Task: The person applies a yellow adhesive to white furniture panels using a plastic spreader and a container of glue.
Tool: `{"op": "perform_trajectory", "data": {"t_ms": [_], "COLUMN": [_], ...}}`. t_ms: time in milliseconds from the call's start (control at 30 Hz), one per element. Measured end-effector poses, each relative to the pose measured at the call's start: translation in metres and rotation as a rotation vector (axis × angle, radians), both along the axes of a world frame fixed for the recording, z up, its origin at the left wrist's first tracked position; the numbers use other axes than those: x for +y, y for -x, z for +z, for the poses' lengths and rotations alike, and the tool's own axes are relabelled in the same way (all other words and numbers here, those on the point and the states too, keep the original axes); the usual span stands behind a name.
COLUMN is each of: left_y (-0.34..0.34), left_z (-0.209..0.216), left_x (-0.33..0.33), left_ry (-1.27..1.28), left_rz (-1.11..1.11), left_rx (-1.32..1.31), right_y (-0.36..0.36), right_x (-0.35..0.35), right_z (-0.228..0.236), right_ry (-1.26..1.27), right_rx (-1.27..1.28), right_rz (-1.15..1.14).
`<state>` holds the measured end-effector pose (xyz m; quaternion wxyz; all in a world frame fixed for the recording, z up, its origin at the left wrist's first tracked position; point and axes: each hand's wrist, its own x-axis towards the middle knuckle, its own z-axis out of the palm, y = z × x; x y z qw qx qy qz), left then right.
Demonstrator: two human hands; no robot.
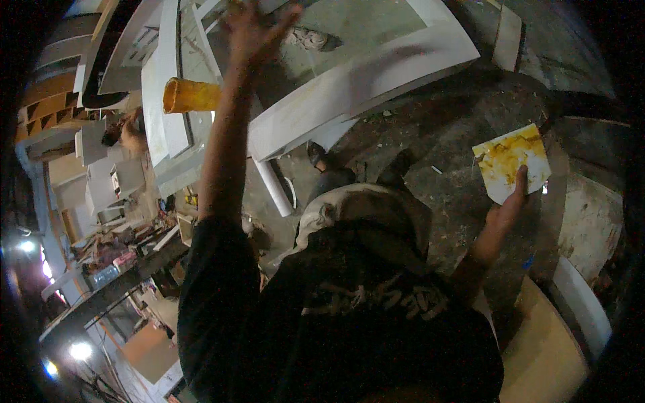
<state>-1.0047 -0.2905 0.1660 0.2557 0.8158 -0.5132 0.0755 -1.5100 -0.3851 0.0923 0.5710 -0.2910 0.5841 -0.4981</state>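
Observation:
My left hand (259, 30) reaches far forward over a large white frame of panels (376, 80). Its fingers are spread, and nothing shows in them. Beside the left forearm, a yellow-coated open-ended container (191, 96) lies on its side on a white panel (168, 127). Out to the right, my right hand (510, 205) grips a small white board (514, 164) by its near edge, thumb on top. Thick yellow paste is smeared across that board's upper face. A pale crumpled lump (310, 39) sits just right of the left hand, inside the frame.
At the left, another person's hand (133, 134) is near a dark object. A cluttered workbench (127, 269) stands lower left. Wooden shelving (54, 101) lies at the far left. Boards (547, 342) lean at the lower right, and scraps dot the dark floor (443, 134).

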Motion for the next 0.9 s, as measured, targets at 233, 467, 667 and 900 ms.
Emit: {"op": "perform_trajectory", "data": {"t_ms": [233, 467, 667, 900], "left_y": [-0.041, -0.1, -0.123, -0.112], "left_z": [-0.05, -0.134, -0.149, -0.141], "left_x": [0.225, 0.244, 0.217, 0.219], "left_ry": [0.848, 0.695, 0.765, 0.858], "left_rz": [0.452, 0.309, 0.226, 0.16], "left_rx": [-0.002, 0.339, 0.688, 0.597], "right_y": [-0.062, -0.203, -0.276, -0.272], "right_x": [-0.015, 0.032, 0.048, 0.023], "right_z": [0.028, 0.087, 0.103, 0.104], "right_ry": [0.131, 0.21, 0.566, 0.617], "right_rx": [-0.016, 0.034, 0.524, 0.918], "right_rz": [0.189, 0.344, 0.909, 1.059]}}
